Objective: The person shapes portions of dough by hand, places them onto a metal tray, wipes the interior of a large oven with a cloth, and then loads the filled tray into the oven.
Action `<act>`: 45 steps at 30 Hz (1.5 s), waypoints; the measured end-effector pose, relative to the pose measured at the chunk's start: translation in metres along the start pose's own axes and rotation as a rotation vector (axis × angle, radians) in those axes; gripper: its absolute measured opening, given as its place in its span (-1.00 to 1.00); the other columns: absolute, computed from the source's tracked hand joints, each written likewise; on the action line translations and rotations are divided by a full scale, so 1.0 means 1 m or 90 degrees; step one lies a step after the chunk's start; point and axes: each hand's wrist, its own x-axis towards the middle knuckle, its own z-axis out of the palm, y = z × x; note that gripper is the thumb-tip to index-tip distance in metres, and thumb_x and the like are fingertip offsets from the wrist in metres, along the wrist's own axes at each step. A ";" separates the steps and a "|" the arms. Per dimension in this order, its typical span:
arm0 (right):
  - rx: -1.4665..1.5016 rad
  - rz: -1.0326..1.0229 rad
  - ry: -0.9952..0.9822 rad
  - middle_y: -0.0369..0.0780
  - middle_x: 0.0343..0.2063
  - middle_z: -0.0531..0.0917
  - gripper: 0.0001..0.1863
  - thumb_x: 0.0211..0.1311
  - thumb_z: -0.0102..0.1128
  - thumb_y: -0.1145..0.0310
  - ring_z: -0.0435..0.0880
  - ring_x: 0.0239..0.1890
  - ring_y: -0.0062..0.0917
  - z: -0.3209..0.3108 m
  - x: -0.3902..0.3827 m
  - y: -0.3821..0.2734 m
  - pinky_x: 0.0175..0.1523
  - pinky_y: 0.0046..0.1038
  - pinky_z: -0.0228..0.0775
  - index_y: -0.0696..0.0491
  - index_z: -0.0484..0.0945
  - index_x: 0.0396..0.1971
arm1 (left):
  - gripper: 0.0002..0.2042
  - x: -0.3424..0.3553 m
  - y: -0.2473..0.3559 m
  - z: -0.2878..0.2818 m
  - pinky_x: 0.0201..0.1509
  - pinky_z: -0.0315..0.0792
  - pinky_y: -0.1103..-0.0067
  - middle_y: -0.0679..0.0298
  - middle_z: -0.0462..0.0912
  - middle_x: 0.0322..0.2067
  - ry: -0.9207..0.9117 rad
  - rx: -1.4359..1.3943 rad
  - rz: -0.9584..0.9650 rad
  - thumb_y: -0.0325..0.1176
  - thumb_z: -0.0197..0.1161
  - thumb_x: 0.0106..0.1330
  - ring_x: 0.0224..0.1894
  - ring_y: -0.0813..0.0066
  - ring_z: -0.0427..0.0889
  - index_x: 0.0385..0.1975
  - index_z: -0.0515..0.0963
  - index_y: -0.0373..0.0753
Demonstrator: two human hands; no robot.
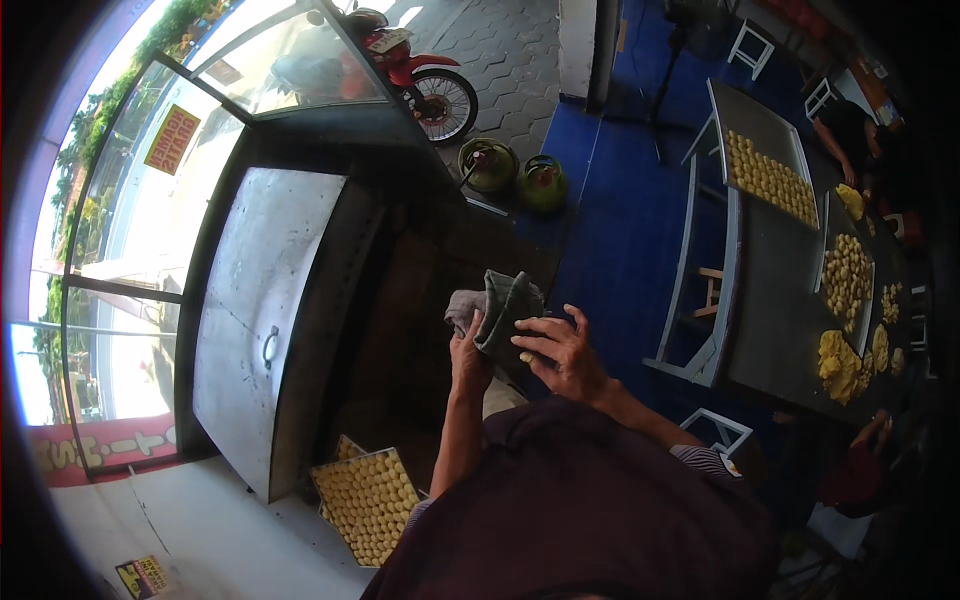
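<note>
My left hand (471, 358) grips two folded cloths in front of my body. One is a dark green-grey cloth (508, 308), standing up in a fold; the other, a pinkish-grey cloth (463, 309), sits behind and to its left. Just right of the green-grey cloth is my right hand (570, 362), its fingers spread and bent toward the fabric. Its fingertips come close to the cloth's edge, and no object shows between them. Whether they touch the cloth is hard to tell.
At left stands a metal oven-like box (255, 320) with a handle. Lower left, a tray of dough balls (368, 500) leans near my left forearm. Two green gas cylinders (542, 185) stand ahead. At right, a long table (765, 330) carries trays and dough, with other people beside it.
</note>
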 end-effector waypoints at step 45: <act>0.253 -0.079 -0.321 -0.07 -0.06 0.62 -0.74 0.20 0.23 0.31 0.63 -0.06 -0.26 0.443 0.494 -0.107 0.03 -0.33 0.43 0.07 0.67 -0.15 | -0.77 0.060 0.406 -0.544 -0.12 0.44 0.29 -0.08 0.59 -0.34 0.953 0.577 0.396 -0.54 0.17 0.10 -0.22 -0.06 0.62 -0.24 0.36 -0.33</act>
